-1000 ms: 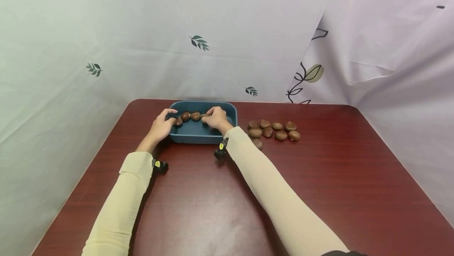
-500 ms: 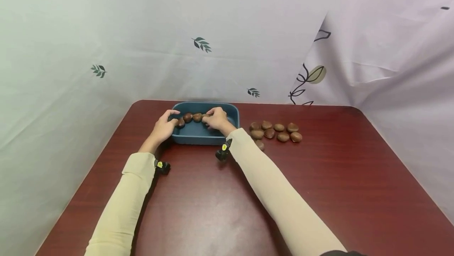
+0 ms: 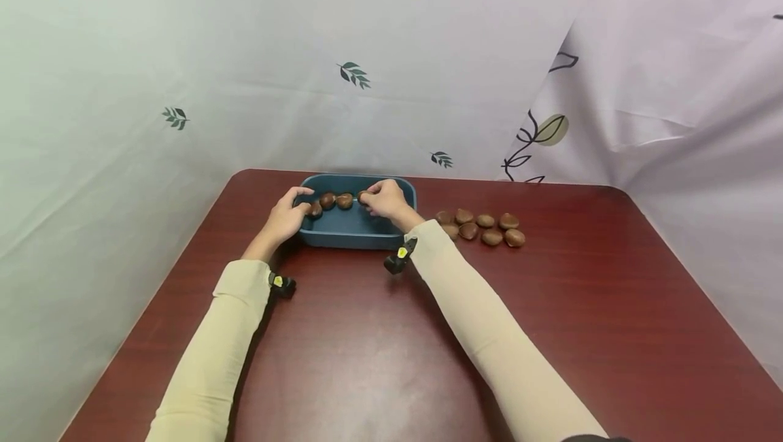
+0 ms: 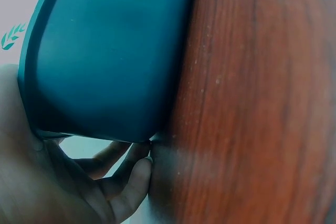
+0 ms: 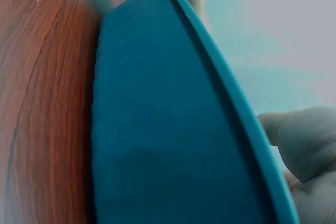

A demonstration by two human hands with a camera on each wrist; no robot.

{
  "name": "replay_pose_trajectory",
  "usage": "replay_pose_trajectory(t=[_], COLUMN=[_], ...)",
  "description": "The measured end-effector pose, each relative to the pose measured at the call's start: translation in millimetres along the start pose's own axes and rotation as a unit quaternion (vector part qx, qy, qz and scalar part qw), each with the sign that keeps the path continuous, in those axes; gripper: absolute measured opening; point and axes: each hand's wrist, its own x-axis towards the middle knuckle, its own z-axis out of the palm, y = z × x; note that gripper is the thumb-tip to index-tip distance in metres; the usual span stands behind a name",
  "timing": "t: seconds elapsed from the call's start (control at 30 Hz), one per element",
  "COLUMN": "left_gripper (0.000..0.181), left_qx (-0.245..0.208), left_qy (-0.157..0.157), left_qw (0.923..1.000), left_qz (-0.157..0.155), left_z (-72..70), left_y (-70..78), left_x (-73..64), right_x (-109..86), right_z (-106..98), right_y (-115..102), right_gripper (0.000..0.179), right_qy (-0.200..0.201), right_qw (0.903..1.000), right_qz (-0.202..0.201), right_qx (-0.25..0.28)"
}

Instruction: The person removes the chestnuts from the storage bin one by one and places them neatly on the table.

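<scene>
Inside the blue, rounded, plastic-looking tray [image 3: 351, 241], the right hand [image 3: 387, 200] pinches a glossy brown chestnut [image 3: 363, 197] in its fingers, now parted from three other chestnuts [image 3: 327, 200], so its spot seems unsettled; at the tray's left end, the left hand's [image 3: 284, 217] fingers clasp the wall

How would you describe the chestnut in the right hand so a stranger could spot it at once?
On the dark red table, near its far edge, sits a blue tray. Inside, three chestnuts lie in its left half. Just right of them is yours: the single chestnut pinched by the right hand, a small gap from that trio.
</scene>
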Motion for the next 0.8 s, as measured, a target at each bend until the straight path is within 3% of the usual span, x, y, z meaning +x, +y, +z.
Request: replay_pose_trajectory(t=[0.57, 0.8], left_gripper=[0.042, 0.042], left_qx=[0.003, 0.003], left_qy=[0.006, 0.002], left_qw=[1.0, 1.0], left_qz=[-0.004, -0.003], left_z=[-1.3, -1.0], left_y=[1.2, 0.3], left_x=[0.3, 0.8], right_x=[-29.5, -44.9], right_z=[-34, -52], right_y=[-5, 0], right_gripper=[0.031, 0.03], right_qy=[-0.045, -0.05], right_qw=[0.9971, 0.9967], right_qz=[-0.036, -0.054], right_qx=[0.05, 0.034])
